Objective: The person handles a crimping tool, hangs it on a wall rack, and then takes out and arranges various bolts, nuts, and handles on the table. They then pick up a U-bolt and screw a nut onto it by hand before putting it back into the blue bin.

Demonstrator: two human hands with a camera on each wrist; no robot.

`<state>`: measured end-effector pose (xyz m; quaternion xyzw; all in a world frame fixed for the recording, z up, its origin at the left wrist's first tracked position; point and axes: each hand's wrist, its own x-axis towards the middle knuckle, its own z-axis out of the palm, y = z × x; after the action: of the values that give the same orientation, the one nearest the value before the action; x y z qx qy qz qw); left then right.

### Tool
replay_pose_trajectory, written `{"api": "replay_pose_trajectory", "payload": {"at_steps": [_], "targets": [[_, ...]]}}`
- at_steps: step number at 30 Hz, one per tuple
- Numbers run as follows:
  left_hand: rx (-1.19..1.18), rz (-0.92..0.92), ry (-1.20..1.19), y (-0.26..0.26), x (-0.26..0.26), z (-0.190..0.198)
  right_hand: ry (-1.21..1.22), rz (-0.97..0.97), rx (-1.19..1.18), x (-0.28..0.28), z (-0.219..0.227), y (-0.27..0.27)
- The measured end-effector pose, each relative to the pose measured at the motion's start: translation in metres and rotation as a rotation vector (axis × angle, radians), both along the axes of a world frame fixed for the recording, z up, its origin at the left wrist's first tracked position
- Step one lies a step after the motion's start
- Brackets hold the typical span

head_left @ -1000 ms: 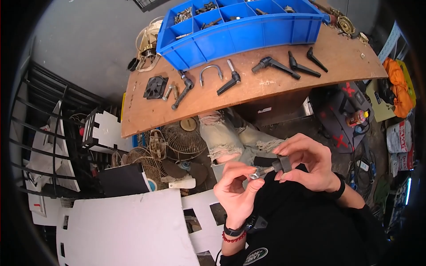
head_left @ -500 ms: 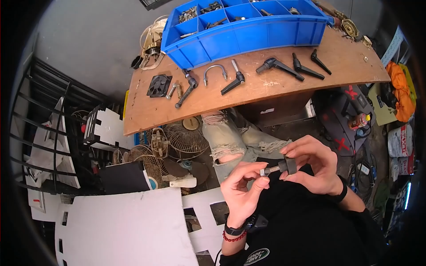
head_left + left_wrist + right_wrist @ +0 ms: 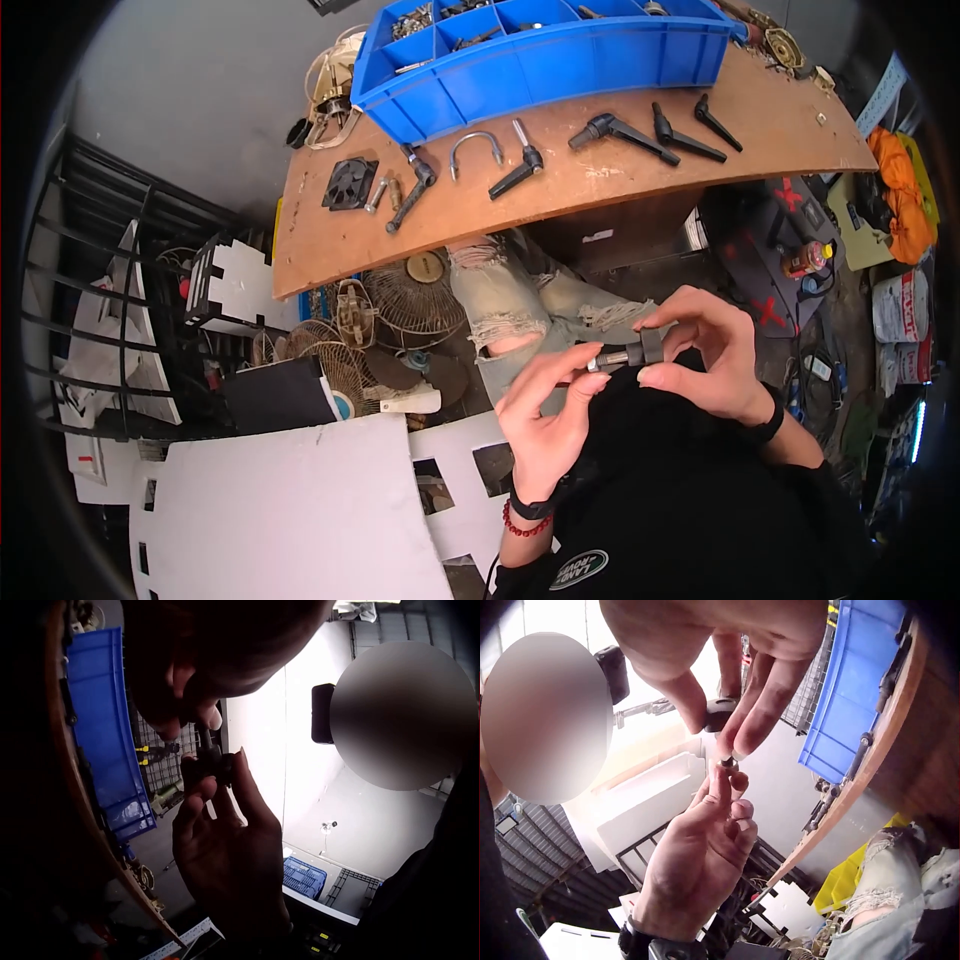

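Note:
In front of the black shirt, both hands hold a black knob with a threaded stud. My left hand pinches a small metal nut at the stud's free end between thumb and forefinger. The right hand grips the knob by its edges, thumb below and fingers above. From the right wrist, the black knob shows between the right fingers, with the left fingertips just under it. The left wrist view is dark, with the knob in silhouette.
Behind the hands stands a wooden table with a blue divided bin of hardware. Along its front lie a small black fan, bolts, a U-bolt and several black clamp levers. White boards and old fans sit left.
Both hands have risen slightly with the knob. The left fingers have shifted their pinch on the nut, and the stud has turned a little in view.

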<state>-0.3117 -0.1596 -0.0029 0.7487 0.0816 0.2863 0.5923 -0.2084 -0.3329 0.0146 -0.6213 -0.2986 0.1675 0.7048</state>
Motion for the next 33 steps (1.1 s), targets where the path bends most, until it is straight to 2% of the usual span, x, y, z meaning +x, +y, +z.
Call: {"api": "replay_pose_trajectory", "payload": {"at_steps": [4,8,12,17,20,23,26,32,33], "targets": [[0.066,0.004,0.034,-0.001,0.001,-0.002,0.215,-0.026,-0.025,-0.004,0.001,0.002],[0.131,-0.021,-0.023,0.000,0.004,-0.001,0.298,-0.036,0.047,-0.003,-0.007,0.003],[0.083,-0.026,-0.031,-0.004,0.006,0.000,0.371,-0.050,0.009,-0.002,-0.003,0.005],[-0.050,0.017,0.012,-0.004,0.004,-0.005,0.415,0.008,-0.026,0.002,0.002,0.006],[-0.087,0.040,0.007,-0.004,0.004,-0.007,0.283,0.086,-0.022,0.004,0.004,0.005],[-0.101,0.042,0.004,-0.002,0.004,-0.007,0.051,0.145,-0.111,0.010,0.007,0.002],[-0.095,0.032,-0.013,-0.001,0.005,-0.006,0.103,0.180,-0.165,0.010,0.011,0.002],[-0.039,0.009,-0.032,0.001,0.005,-0.011,0.423,0.159,-0.154,0.003,0.017,0.001],[-0.062,0.012,-0.026,0.000,0.005,-0.010,0.367,0.172,-0.145,0.002,0.016,0.002]]}}
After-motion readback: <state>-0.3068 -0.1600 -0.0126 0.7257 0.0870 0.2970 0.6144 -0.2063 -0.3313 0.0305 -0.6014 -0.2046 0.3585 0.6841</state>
